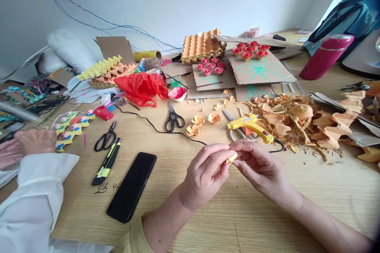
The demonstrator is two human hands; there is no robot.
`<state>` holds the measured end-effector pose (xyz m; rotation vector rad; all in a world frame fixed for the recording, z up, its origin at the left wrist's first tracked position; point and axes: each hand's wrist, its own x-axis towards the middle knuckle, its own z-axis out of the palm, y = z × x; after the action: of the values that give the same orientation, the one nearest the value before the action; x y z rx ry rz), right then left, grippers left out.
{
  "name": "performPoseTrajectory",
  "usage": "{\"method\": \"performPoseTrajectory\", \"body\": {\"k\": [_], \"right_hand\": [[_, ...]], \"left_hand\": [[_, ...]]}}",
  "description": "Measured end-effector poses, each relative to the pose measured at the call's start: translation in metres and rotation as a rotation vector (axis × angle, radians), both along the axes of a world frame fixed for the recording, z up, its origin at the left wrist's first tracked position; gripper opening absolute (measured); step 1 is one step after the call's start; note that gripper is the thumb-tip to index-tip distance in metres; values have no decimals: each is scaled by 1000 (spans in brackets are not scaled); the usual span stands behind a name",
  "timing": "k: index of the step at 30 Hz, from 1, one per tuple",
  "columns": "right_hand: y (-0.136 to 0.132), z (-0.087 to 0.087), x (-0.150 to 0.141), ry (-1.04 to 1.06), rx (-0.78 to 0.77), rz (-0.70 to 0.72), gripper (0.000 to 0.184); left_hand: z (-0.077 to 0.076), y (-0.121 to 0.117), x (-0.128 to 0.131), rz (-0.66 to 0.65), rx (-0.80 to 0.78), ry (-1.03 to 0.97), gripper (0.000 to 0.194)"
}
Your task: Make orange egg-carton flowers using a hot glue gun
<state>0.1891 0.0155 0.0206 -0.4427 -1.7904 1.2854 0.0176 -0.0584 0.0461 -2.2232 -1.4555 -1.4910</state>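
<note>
Between my two hands is a small orange egg-carton piece [231, 158]. My left hand [204, 174] pinches it from the left, and the fingertips of my right hand [261, 168] grip its right side. Just beyond my hands lies a yellow hot glue gun [251, 126], its nozzle pointing left. Flower-shaped carton cups [214, 118] rest to the left of the glue gun. Behind the gun, a pair of scissors [230, 116] is partly hidden. Black-handled scissors [174, 118] lie farther left.
A phone [132, 187], a utility knife [107, 162] and more scissors [105, 137] lie left. A co-worker's hand [37, 141] rests at far left. Carton scraps [285, 122] heap up at right near a pink bottle [326, 56]. Red flowers [251, 50] stand on cardboard [279, 67].
</note>
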Motion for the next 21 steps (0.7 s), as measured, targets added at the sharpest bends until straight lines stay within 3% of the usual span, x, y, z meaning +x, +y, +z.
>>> {"method": "performPoseTrajectory", "body": {"k": [8, 21], "right_hand": [[-3, 0, -2, -18, 21, -29, 19], [0, 13, -5, 80, -217, 79, 21]], "left_hand": [[0, -1, 4, 38, -1, -30, 36], [-1, 1, 0, -6, -10, -84, 34]]}}
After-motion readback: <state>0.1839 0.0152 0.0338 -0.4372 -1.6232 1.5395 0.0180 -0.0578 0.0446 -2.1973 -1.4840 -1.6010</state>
